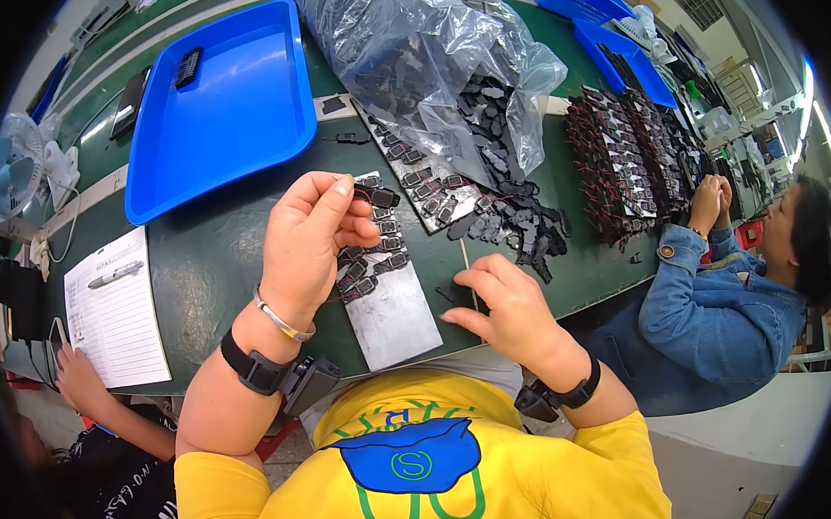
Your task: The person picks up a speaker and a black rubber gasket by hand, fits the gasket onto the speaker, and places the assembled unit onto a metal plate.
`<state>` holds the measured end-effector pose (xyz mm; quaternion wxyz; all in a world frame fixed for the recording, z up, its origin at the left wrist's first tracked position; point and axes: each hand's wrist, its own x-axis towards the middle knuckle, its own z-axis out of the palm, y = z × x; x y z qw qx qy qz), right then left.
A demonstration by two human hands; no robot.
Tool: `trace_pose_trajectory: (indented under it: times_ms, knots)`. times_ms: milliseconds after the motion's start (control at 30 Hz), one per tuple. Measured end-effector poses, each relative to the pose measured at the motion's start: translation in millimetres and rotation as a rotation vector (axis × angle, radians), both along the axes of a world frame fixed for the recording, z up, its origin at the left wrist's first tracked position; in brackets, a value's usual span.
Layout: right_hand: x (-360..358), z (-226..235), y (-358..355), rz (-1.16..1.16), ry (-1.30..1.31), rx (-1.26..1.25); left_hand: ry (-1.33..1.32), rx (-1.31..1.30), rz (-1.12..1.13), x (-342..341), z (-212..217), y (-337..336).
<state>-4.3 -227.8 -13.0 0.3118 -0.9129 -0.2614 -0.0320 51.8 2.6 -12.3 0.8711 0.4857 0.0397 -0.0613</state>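
My left hand (314, 229) is closed in a pinch on a small black rectangular component (382, 197), held above a metal plate (395, 321). Several similar black components (363, 286) with thin red wires lie on the plate's upper part; its lower part is bare metal. To the right, my right hand (512, 313) hovers low by the table edge, thumb and index finger apart. A thin pale stick (465, 257) runs through the gap between them; whether the hand touches it I cannot tell. Small dark bits (454, 296) lie just left of these fingers.
A second plate (432, 203) of components lies beyond, beside a clear plastic bag (426, 64) spilling black flat pieces (525, 222). A blue tray (224, 110) and a lined sheet with a pen (116, 310) are left. Stacked plates (620, 158) and a co-worker (728, 301) are right.
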Motion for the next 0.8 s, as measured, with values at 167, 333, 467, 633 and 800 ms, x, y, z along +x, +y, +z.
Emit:
trace_pose_trajectory:
  times_ms: [167,333,467,633,800]
  knots:
    - [4,2,3,0.053,-0.020,-0.125,0.014,-0.001,-0.015,-1,0,-2]
    - [1,5,1,0.072,-0.071,-0.289,0.031,0.014,-0.044,-3,1,-3]
    - [6,8,1,0.097,-0.068,-0.155,0.039,0.021,-0.052,-4,1,-3]
    - [-5,-4,-5,-0.058,0.075,0.107,0.044,0.031,-0.041,-4,1,-2]
    - [-12,-16,-8,-0.070,-0.128,0.211,0.049,0.033,-0.058,-4,0,-3]
